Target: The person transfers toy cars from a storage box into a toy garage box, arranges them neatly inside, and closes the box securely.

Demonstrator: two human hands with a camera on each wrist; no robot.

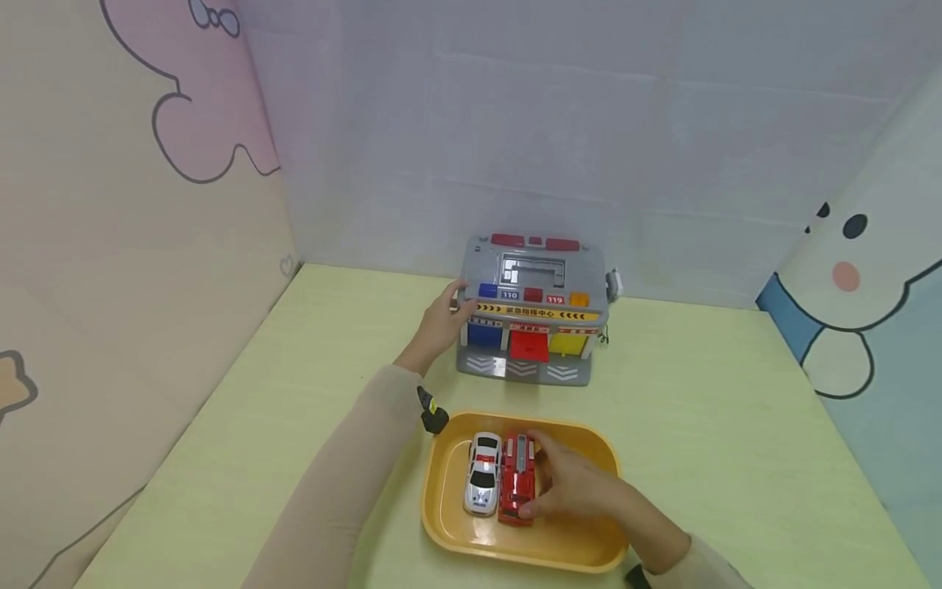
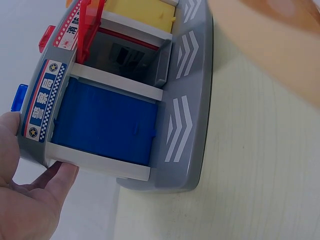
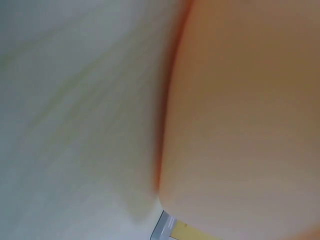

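A toy emergency station with a grey roof stands toward the back of the table. Its blue and yellow doors are down; the red door flap is raised, baring a dark bay. My left hand grips the station's left side, thumb near the roof edge, fingers by the side wall. In the yellow tray, my right hand holds a red toy fire truck lengthwise between thumb and fingers. Left of the truck lies a white toy police car. In the right wrist view, blurred skin covers most of the right half.
The tray sits on the pale yellow-green table, in front of the station. A grey-white cloth wall rises behind, with printed cartoon panels at left and right. A small white piece juts from the station's right side.
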